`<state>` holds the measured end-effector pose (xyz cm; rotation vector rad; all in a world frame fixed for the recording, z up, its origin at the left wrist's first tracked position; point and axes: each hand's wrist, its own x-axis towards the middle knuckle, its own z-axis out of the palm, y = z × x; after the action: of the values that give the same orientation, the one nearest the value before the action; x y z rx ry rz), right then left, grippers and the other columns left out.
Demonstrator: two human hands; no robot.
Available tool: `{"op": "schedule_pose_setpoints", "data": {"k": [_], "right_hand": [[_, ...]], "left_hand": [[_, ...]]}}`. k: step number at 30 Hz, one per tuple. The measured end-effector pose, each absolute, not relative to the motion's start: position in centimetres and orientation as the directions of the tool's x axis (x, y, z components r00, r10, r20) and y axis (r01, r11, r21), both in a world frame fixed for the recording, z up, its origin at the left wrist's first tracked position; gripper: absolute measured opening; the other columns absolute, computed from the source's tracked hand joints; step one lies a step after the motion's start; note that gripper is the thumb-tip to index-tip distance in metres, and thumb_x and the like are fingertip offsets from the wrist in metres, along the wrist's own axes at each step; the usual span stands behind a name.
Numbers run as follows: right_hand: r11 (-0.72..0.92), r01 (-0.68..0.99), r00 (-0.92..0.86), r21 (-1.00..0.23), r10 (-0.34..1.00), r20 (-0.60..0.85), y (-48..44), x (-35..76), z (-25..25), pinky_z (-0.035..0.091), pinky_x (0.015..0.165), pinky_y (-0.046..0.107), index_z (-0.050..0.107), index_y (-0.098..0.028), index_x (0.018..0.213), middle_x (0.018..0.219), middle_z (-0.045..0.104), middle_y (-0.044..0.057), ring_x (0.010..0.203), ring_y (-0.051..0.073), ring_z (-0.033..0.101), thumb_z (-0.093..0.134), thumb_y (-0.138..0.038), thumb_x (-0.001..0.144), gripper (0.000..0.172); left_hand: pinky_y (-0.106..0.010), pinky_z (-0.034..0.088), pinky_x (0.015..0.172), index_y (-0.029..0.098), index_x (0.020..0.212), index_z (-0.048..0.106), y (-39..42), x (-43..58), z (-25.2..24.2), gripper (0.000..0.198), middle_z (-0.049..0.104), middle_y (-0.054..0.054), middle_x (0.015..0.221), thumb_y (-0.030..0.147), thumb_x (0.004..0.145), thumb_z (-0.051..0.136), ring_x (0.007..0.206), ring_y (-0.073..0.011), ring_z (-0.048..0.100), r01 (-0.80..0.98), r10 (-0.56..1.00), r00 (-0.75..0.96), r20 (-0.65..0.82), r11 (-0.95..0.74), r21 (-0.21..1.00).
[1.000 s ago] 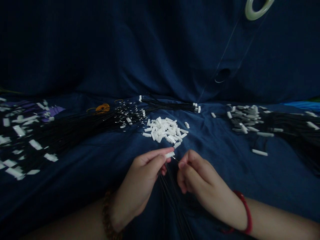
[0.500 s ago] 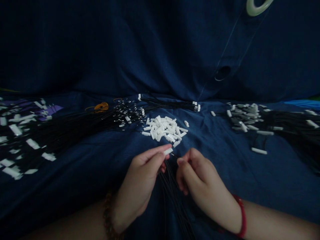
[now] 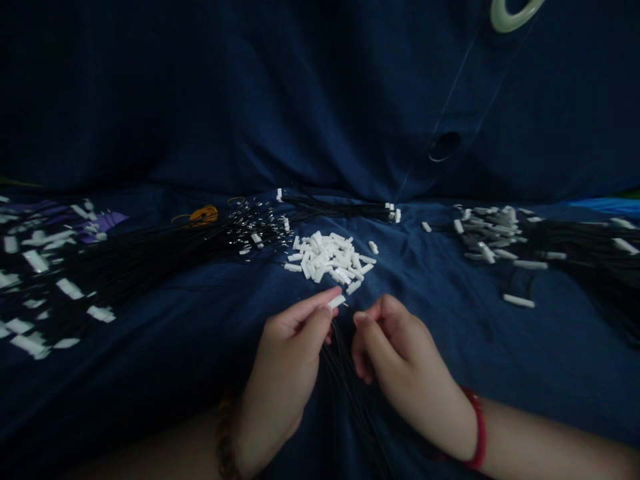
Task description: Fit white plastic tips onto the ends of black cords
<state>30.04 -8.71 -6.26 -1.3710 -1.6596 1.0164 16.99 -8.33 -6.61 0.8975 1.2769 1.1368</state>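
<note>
Between the thumb and fingers of my left hand (image 3: 290, 360) is a small white plastic connector housing (image 3: 337, 302). Several thin black wires (image 3: 345, 380) hang below it, running down between my hands. My right hand (image 3: 395, 353) pinches a black wire just right of the housing; the wire's small metal tip (image 3: 345, 305) points at the housing's end. Whether the tip touches the housing I cannot tell. Just beyond my fingertips lies a pile of loose white housings (image 3: 330, 257).
Bundled black wires with bare metal ends (image 3: 257, 223) lie left of the pile. White-ended wires (image 3: 493, 230) lie at the right, more connectors (image 3: 70, 288) at the far left. An orange coil (image 3: 203, 215) sits behind. Dark blue cloth (image 3: 200, 347) covers the surface.
My left hand has turned slightly, tilting the white housing. The wire tip by the housing has shifted marginally. My right hand keeps its pinch in almost the same spot.
</note>
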Motion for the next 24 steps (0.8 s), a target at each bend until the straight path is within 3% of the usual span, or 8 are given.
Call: {"op": "schedule_pose_setpoints", "data": {"k": [8,14,21,24], "right_hand": [[0.120,0.388,-0.199,-0.914,0.979,0.045,-8.6,30.0,-6.1,0.040,0.051,0.019,0.041,-0.018,0.073,0.052,0.053,-0.005,0.047,0.007,0.050,0.039,-0.027,0.091,0.020],[0.103,0.360,-0.221,-0.927,0.975,0.023,-8.6,30.2,-6.3,0.039,0.044,0.018,0.036,-0.019,0.077,0.049,0.051,-0.006,0.041,0.007,0.048,0.031,-0.029,0.094,0.020],[0.197,0.465,-0.312,-0.863,0.949,0.049,-8.1,30.9,-4.9,0.036,0.051,0.020,0.042,-0.017,0.076,0.059,0.053,-0.003,0.053,0.009,0.051,0.041,-0.022,0.088,0.013],[0.327,0.557,-0.379,-0.763,0.918,0.117,-8.1,32.0,-4.0,0.037,0.054,0.021,0.045,-0.018,0.090,0.068,0.053,-0.003,0.059,0.009,0.051,0.043,-0.018,0.087,0.004]], "left_hand": [[-0.023,0.041,0.081,0.028,0.101,0.066,-8.5,16.9,-6.4,0.025,0.065,0.001,0.106,0.033,0.080,0.054,0.095,-0.0146,0.058,-0.019,0.989,-0.033,-0.147,0.146,0.989],[-0.024,0.042,0.074,0.025,0.096,0.068,-8.3,16.7,-6.3,0.023,0.068,0.000,0.095,0.029,0.078,0.056,0.078,-0.0139,0.058,0.070,0.994,-0.011,-0.112,0.112,0.991],[-0.026,0.041,0.073,0.021,0.097,0.068,-7.8,16.5,-6.0,0.025,0.067,-0.004,0.096,0.028,0.076,0.056,0.081,-0.0147,0.055,-0.151,0.963,0.058,-0.261,0.267,0.952],[-0.026,0.039,0.075,0.019,0.098,0.068,-7.8,16.4,-5.7,0.026,0.067,-0.005,0.094,0.027,0.075,0.058,0.081,-0.0139,0.054,-0.198,0.955,0.050,-0.292,0.296,0.934]]}}
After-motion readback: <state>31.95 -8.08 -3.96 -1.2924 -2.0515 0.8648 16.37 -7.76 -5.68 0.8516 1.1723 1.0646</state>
